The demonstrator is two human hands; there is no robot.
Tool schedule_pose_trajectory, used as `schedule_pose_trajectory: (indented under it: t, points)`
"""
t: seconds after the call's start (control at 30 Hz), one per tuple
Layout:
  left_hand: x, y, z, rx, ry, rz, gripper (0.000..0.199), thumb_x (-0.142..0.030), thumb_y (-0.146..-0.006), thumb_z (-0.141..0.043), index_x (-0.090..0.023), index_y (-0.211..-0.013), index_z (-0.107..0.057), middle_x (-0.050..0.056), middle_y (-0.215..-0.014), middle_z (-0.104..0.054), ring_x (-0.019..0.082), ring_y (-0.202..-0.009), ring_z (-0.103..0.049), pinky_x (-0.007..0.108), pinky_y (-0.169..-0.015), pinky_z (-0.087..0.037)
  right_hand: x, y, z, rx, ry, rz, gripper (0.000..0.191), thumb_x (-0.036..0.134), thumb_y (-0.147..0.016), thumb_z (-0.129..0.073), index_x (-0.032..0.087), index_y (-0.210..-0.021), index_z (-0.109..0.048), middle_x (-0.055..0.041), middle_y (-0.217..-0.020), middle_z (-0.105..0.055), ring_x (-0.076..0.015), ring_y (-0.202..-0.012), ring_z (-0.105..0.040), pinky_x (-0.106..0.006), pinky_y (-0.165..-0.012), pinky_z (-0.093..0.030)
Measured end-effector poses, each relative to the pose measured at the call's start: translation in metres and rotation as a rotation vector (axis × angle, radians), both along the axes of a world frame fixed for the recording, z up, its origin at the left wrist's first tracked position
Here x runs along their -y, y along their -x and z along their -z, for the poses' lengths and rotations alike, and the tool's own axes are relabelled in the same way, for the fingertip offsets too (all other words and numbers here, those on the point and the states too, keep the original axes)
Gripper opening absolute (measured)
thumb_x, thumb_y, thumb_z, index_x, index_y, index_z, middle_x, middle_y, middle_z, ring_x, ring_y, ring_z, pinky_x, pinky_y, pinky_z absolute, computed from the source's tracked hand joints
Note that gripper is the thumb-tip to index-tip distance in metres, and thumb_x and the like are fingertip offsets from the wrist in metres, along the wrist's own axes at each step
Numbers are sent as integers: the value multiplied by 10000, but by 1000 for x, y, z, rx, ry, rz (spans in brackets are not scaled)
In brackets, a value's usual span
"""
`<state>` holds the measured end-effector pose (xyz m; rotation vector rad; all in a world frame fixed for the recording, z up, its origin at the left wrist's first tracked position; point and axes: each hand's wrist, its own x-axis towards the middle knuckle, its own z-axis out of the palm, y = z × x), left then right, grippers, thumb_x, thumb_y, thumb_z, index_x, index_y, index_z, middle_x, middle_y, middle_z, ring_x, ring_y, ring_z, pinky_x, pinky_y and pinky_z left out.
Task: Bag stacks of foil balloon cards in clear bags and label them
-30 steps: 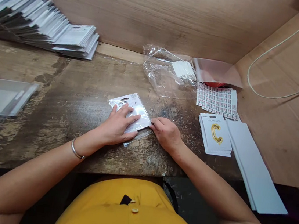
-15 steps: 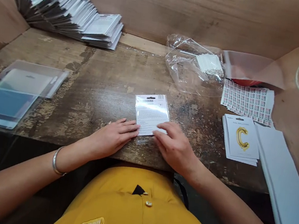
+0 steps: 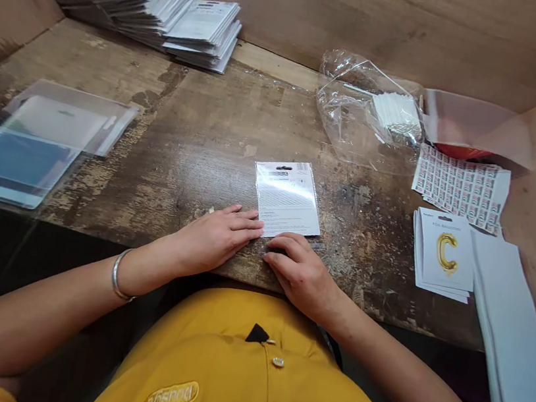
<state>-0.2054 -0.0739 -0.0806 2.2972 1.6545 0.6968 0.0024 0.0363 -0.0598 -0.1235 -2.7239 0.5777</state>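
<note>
Card in a clear sleeve lies flat on the scarred wooden workbench, right in front of the person, printed text side up, and its long axis runs away from the body, the hang-hole end pointing just left of 12 o'clock. Left hand comes in from 8 o'clock, lying flat and open, fingers nearly together, fingertips right at the card's near corner, holding nothing. Right hand sits at 5 o'clock from the card, fingers loosely curved and close in under its near edge; no grip there either, and whether it touches, I can't tell. Bangle circles the left wrist, above a mustard-yellow shirt. Over at 11 o'clock, a long fanned row of packaged cards leans along the back wall. At 1 o'clock, a crumpled plastic bag holds white strips. Further round at 2 o'clock, a sheet of small labels, then a stack of gold "C" foil balloon cards at 3 o'clock, beside white sheets. Clear sleeves sit at 9 o'clock.
</note>
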Motion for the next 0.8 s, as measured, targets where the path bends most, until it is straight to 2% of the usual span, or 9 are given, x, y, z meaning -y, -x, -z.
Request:
schedule_pose_trajectory:
  t: [0.13,0.27,0.4,0.53,0.63,0.73,0.8]
  points:
    - [0,-1,-1,12,-1,-5,343,-183,-968,-416,-193,-1246,-618,95,-1294,-626,248,-1291,-512,515,-1095,-393,2,0,-3,15,-4,38,230,109,-928,-482,155,-1070,-657,-141,-1052,-621,-243,-1013,-546,-417,-875,-528]
    - [0,-1,-2,6,-5,-7,340,-184,-967,-410,-193,-1227,-629,93,-1288,-631,242,-1278,-525,504,-1086,-408,3,0,-10,69,39,-33,200,100,-927,-484,185,-910,-665,-105,-985,-628,-229,-987,-534,-390,-856,-522]
    - [-1,-1,-1,-22,-15,-13,335,-193,-972,-404,-183,-1215,-634,88,-1271,-643,247,-1263,-539,501,-1079,-416,-6,9,-10,70,10,46,129,134,-914,-530,186,-954,-640,-100,-946,-619,-234,-916,-521,-394,-809,-509]
    - [-1,-1,0,-38,-38,-23,326,-201,-978,-400,-182,-1204,-635,76,-1268,-647,251,-1250,-549,495,-1074,-423,-13,17,-5,115,5,20,90,171,-920,-534,181,-885,-617,-95,-907,-615,-235,-882,-505,-390,-791,-489]
    - [-1,-5,-3,-25,-62,-41,297,-207,-965,-436,-161,-1176,-639,87,-1237,-662,265,-1232,-559,501,-1067,-430,-12,20,-2,137,60,1,128,166,-922,-504,193,-814,-565,-83,-876,-595,-225,-847,-489,-381,-774,-473]
    - [-3,-15,-7,39,-89,-114,247,-237,-920,-532,-138,-1119,-641,113,-1170,-682,264,-1198,-575,469,-1050,-453,-7,24,0,95,184,17,104,149,-909,-489,198,-820,-509,-82,-901,-575,-217,-870,-491,-372,-794,-462]
    - [-6,-22,-7,94,-133,-139,176,-221,-918,-537,-141,-1031,-647,109,-1107,-696,241,-1174,-589,437,-1049,-460,-3,25,-4,36,275,47,87,153,-911,-480,200,-839,-485,-83,-921,-563,-215,-900,-496,-368,-814,-454]
